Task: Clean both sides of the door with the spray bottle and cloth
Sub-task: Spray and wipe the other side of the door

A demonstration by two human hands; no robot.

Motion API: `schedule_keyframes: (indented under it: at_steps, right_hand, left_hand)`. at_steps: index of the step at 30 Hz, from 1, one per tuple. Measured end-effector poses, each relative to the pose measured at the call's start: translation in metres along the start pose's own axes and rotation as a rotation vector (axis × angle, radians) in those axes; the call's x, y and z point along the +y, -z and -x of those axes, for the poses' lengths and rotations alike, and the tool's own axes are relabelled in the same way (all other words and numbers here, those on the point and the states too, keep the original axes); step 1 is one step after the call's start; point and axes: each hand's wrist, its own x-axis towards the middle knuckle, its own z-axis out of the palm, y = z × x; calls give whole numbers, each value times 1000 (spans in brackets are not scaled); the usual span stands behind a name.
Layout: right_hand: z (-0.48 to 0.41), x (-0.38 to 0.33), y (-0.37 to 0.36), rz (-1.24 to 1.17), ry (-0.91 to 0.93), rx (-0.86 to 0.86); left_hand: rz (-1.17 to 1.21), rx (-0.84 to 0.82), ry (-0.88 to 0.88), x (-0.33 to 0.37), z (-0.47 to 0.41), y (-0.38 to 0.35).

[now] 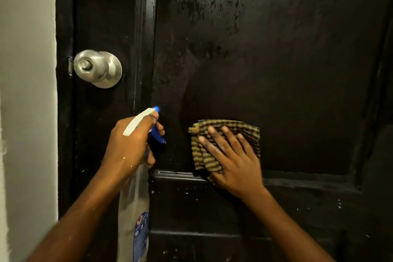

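The door [276, 59] fills the view as a dark, glossy surface, with the door knob [97, 68] at its left edge beside the pale wall [27, 91]. The upper part of the panel carries a streaked, wet-looking film, which suggests that this face is the one under treatment and that wiping is the step in hand. The spray bottle [134, 198] is held upright, just off the door surface, to the left of the cloth; its nozzle [156, 109] points at the door, so further liquid can be applied without repositioning. The left hand [127, 147] grasps the bottle at the neck: the fingers curl round it, and at least one lies across the blue trigger [158, 136]. Whether the trigger is pressed cannot be told. The cloth [229, 124], striped yellow and dark, is folded into a pad and lies flat against the lower part of the panel, its lower edge reaching the horizontal rail [174, 174]. The right hand [231, 155] is spread, fingers straight and apart, and presses the cloth against the door with the palm and fingers; it does not grip the cloth. This flat hold spreads pressure across the whole pad. The far side of the door is not in view
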Motion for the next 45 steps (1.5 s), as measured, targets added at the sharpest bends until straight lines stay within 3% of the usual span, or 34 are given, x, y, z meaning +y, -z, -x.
schedule_keyframes:
  at_steps: [4, 8, 10, 15, 17, 19, 22, 25, 27, 29, 33, 40, 42, 45]
  right_hand:
    - [-16, 52, 12, 21, -312, 61]
    - [-96, 48, 31, -34, -625, 130]
    - [-119, 25, 32, -27, -590, 117]
    - [-70, -27, 9, -29, -93, 23]
    - [-35, -23, 2, -7, -14, 4]
    - [-15, -3, 2, -3, -54, 17]
    - [-26, 31, 12, -10, -280, 62]
    - [-85, 46, 28, -42, -538, 140]
    - [-135, 40, 38, -44, -589, 150]
    - [-176, 25, 42, -45, -527, 144]
    - [-202, -24, 34, -46, -218, 119]
    - [-85, -74, -4, -96, 338, -20]
    - [-62, -64, -4, -96, 393, -42]
    - [-78, -27, 5, -55, 305, 32]
  left_hand:
    - [-12, -54, -25, -1, -2, 2]
    - [60, -77, 0, 1, -1, 0]
    - [22, -69, -36, 0, 0, 2]
    - [-30, -54, -77, 0, -1, 8]
    - [-40, -58, -74, 0, -2, 9]
    - [-60, -56, -55, -1, -4, 11]
    - [-79, -33, -15, -4, -6, 16]
    - [-64, -15, -11, -4, -5, 23]
    - [-20, -4, -8, -4, -4, 28]
    - [-31, 26, -39, -6, -3, 34]
    - [-21, 94, -75, -8, 1, 48]
    - [-22, 123, -81, 0, 6, 58]
    - [-4, 85, -79, 3, 6, 57]
    - [9, 76, -76, 5, 5, 58]
